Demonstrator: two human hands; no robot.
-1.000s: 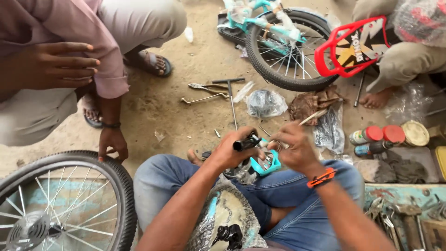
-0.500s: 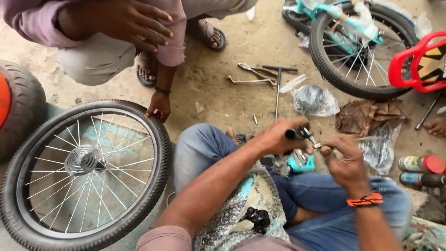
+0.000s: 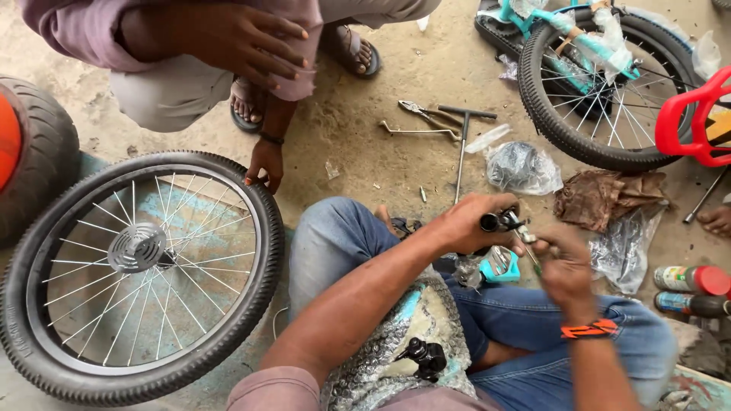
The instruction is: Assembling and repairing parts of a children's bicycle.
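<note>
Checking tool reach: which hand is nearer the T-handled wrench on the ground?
Left. The left hand sits just below the T-handled wrench; the right hand is farther, to its lower right.

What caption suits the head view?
Left hand grips a black bar end; right hand works beside it.

Matt rubber tyre (image 3: 259, 289), shiny metal spokes (image 3: 198, 228), glossy red plastic seat (image 3: 685, 122)

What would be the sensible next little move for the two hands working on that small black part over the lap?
Probably a slow turn of the thin tool in the right hand, while the left hand steadies the black cylindrical part. The tool's tip seems to meet that part, and both hands sit close together above the teal pedal, so a small, careful twist looks safest.
</note>
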